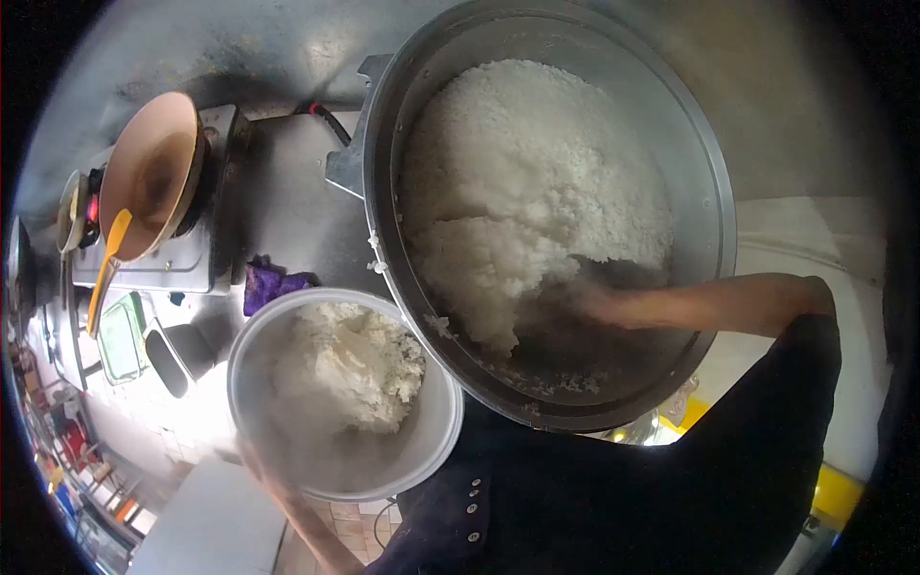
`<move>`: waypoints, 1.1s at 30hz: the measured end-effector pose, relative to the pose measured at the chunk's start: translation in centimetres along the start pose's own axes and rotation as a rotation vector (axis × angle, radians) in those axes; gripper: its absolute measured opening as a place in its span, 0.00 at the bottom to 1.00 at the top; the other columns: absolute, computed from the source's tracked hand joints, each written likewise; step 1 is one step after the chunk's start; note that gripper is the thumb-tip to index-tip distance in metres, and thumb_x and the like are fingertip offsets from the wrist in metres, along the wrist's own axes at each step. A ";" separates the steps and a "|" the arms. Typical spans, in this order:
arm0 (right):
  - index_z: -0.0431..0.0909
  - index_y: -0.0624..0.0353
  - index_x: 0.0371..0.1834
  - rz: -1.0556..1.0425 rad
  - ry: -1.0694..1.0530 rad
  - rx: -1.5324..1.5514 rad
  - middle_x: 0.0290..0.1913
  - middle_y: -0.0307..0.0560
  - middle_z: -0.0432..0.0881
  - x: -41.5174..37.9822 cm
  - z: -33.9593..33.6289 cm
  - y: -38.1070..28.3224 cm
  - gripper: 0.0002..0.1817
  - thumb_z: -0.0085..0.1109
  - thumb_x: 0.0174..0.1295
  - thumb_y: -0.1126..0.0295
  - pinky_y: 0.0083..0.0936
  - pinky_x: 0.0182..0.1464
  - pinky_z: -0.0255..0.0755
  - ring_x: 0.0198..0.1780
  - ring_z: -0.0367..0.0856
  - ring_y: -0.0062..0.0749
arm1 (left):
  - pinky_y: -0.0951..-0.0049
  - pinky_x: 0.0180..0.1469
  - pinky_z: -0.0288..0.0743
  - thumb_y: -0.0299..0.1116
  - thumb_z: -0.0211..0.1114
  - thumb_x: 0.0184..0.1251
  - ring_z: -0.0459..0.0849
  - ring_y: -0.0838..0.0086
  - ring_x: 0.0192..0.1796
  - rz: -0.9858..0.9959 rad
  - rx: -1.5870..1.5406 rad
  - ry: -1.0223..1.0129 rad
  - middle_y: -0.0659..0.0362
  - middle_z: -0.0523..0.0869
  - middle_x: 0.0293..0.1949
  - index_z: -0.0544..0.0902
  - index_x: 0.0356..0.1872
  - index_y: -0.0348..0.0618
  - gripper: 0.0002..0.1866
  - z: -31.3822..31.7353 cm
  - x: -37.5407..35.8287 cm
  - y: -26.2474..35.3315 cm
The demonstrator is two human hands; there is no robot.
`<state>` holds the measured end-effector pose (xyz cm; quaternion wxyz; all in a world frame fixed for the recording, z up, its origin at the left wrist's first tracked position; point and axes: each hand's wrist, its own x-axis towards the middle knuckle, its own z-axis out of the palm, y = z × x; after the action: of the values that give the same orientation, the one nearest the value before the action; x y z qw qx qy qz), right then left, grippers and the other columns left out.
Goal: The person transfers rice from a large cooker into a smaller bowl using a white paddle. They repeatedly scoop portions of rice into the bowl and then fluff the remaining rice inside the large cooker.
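Two vessels share the cooked white rice (522,182): soft, sticky, clumping, likely heavy in bulk. Most fills the big metal pot (704,172) at the far right; a mound sits in the pale plastic bowl (436,436) near left, best gripped under its smooth rim. The right hand (586,299) digs into the rice, its grip blurred. The left hand (257,462) supports the bowl from below, fingers hidden. A wok (153,177) sits far left.

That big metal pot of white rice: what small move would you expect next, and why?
Probably lifting the right hand out of the large round metal pot toward the white plastic container held by the left hand. The hand is deep in the white rice, blurred, and the container is only partly filled.
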<state>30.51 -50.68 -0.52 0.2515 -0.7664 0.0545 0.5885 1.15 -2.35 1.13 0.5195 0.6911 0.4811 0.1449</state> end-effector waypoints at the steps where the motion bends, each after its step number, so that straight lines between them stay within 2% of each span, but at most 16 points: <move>1: 0.66 0.60 0.66 -0.120 0.064 -0.107 0.65 0.52 0.70 0.9 0.1 0.4 0.25 0.42 0.72 0.57 0.37 0.62 0.64 0.62 0.68 0.38 | 0.64 0.58 0.69 0.44 0.51 0.75 0.75 0.67 0.55 0.004 -0.017 0.041 0.51 0.76 0.55 0.70 0.63 0.33 0.26 -0.2 0.2 0.2; 2: 0.66 0.60 0.66 -0.131 0.059 -0.112 0.65 0.52 0.70 0.1 0.1 -1.6 0.25 0.42 0.72 0.57 0.37 0.62 0.64 0.62 0.68 0.38 | 0.64 0.58 0.69 0.44 0.51 0.75 0.75 0.67 0.55 0.007 -0.016 0.053 0.51 0.76 0.55 0.70 0.63 0.33 0.26 -0.1 0.3 0.6; 5: 0.74 0.62 0.57 -0.073 0.016 0.004 0.55 0.50 0.78 -5.2 0.0 -7.3 0.19 0.44 0.71 0.61 0.35 0.58 0.67 0.55 0.74 0.35 | 0.63 0.65 0.62 0.50 0.49 0.76 0.69 0.62 0.64 0.020 0.077 -0.052 0.47 0.70 0.64 0.64 0.68 0.34 0.32 0.2 0.2 1.4; 7: 0.77 0.62 0.51 -0.104 0.086 -0.004 0.44 0.45 0.77 -6.6 0.2 -7.8 0.17 0.48 0.69 0.61 0.32 0.48 0.66 0.46 0.72 0.30 | 0.68 0.54 0.71 0.45 0.52 0.75 0.76 0.69 0.53 0.080 -0.024 0.027 0.52 0.77 0.54 0.71 0.61 0.33 0.25 0.1 0.5 0.0; 10: 0.80 0.63 0.42 -0.165 0.195 -0.008 0.29 0.36 0.75 -7.9 0.7 -8.4 0.15 0.53 0.67 0.62 0.27 0.33 0.66 0.32 0.69 0.21 | 0.65 0.57 0.70 0.47 0.51 0.75 0.75 0.66 0.55 0.102 -0.005 0.050 0.50 0.77 0.55 0.70 0.62 0.33 0.27 -0.4 0.9 -1.2; 11: 0.80 0.63 0.42 -0.169 0.199 -0.004 0.29 0.36 0.75 -8.4 0.6 -8.7 0.15 0.53 0.67 0.62 0.27 0.33 0.66 0.32 0.69 0.21 | 0.65 0.57 0.70 0.47 0.51 0.75 0.75 0.66 0.55 0.108 -0.005 0.049 0.50 0.77 0.55 0.70 0.62 0.33 0.27 -0.3 0.9 -0.6; 13: 0.76 0.61 0.29 -0.133 0.154 -0.044 0.21 0.30 0.66 -9.2 0.2 -8.8 0.16 0.53 0.69 0.60 0.24 0.26 0.57 0.25 0.60 0.16 | 0.63 0.58 0.69 0.49 0.51 0.75 0.74 0.64 0.56 0.098 0.156 0.034 0.49 0.76 0.57 0.70 0.63 0.33 0.29 0.1 0.8 0.8; 17: 0.71 0.59 0.24 -0.160 0.153 -0.022 0.19 0.29 0.65 -10.2 0.0 -8.0 0.18 0.52 0.70 0.60 0.21 0.24 0.57 0.23 0.60 0.14 | 0.63 0.58 0.68 0.50 0.49 0.76 0.74 0.64 0.56 0.213 0.220 -0.027 0.49 0.75 0.57 0.69 0.63 0.33 0.29 -1.1 1.4 -1.3; 19: 0.75 0.66 0.28 -0.182 0.129 0.041 0.21 0.34 0.72 -11.2 -0.4 -7.8 0.20 0.53 0.70 0.58 0.31 0.31 0.68 0.26 0.72 0.22 | 0.63 0.67 0.61 0.47 0.46 0.78 0.68 0.65 0.65 0.069 -0.007 -0.113 0.50 0.68 0.66 0.66 0.67 0.35 0.28 -1.8 2.2 -2.4; 23: 0.76 0.65 0.30 -0.228 0.173 0.105 0.22 0.41 0.76 -11.7 -0.5 -6.6 0.18 0.54 0.69 0.59 0.35 0.31 0.69 0.25 0.74 0.27 | 0.61 0.61 0.65 0.52 0.46 0.76 0.72 0.63 0.60 0.135 0.081 -0.051 0.49 0.73 0.59 0.68 0.64 0.34 0.30 -1.2 1.5 -1.6; 25: 0.77 0.66 0.34 -0.357 0.316 -0.337 0.25 0.51 0.80 -10.0 -1.3 -6.7 0.16 0.54 0.68 0.60 0.37 0.33 0.71 0.27 0.78 0.35 | 0.59 0.65 0.62 0.52 0.45 0.76 0.70 0.61 0.63 0.137 0.053 -0.023 0.48 0.72 0.60 0.68 0.65 0.36 0.30 -1.2 1.6 -1.9; 26: 0.78 0.67 0.36 -0.320 0.284 -0.406 0.29 0.60 0.81 -9.9 -1.7 -8.2 0.16 0.54 0.67 0.61 0.40 0.36 0.72 0.29 0.79 0.43 | 0.59 0.65 0.62 0.52 0.45 0.76 0.70 0.61 0.63 0.135 0.057 -0.029 0.48 0.72 0.60 0.68 0.65 0.36 0.30 -1.1 1.2 -1.7; 27: 0.78 0.68 0.34 -0.380 0.327 -0.591 0.29 0.59 0.81 -9.4 -2.4 -8.1 0.17 0.52 0.67 0.61 0.42 0.39 0.72 0.31 0.80 0.46 | 0.57 0.66 0.60 0.52 0.44 0.77 0.69 0.60 0.64 0.190 0.098 -0.024 0.48 0.71 0.61 0.67 0.65 0.36 0.30 -0.8 1.0 -1.3; 29: 0.78 0.65 0.34 -0.277 0.095 -0.753 0.30 0.61 0.80 -9.3 -6.0 -9.3 0.14 0.54 0.64 0.63 0.43 0.39 0.71 0.35 0.80 0.53 | 0.56 0.67 0.59 0.52 0.44 0.77 0.68 0.59 0.65 0.252 0.141 -0.011 0.48 0.70 0.61 0.67 0.65 0.36 0.30 -1.1 0.9 -1.1; 31: 0.79 0.64 0.33 -0.086 0.013 -0.968 0.31 0.59 0.81 -12.5 -8.6 -10.7 0.12 0.54 0.62 0.64 0.43 0.40 0.72 0.36 0.80 0.52 | 0.56 0.67 0.60 0.53 0.44 0.77 0.68 0.59 0.65 0.116 0.047 -0.015 0.47 0.69 0.63 0.67 0.66 0.36 0.31 -1.0 1.3 -1.9; 33: 0.79 0.63 0.32 -0.172 0.119 -1.325 0.33 0.60 0.81 -18.5 -9.7 -10.8 0.11 0.55 0.60 0.65 0.45 0.44 0.72 0.38 0.81 0.52 | 0.58 0.68 0.60 0.50 0.46 0.77 0.66 0.60 0.67 0.080 0.026 -0.017 0.47 0.66 0.66 0.63 0.68 0.35 0.31 -1.7 1.9 -3.1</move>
<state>37.55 -49.59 21.92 -0.2298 -0.7917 -0.3658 0.4320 -0.72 0.16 -1.43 0.5083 0.7176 0.4507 0.1534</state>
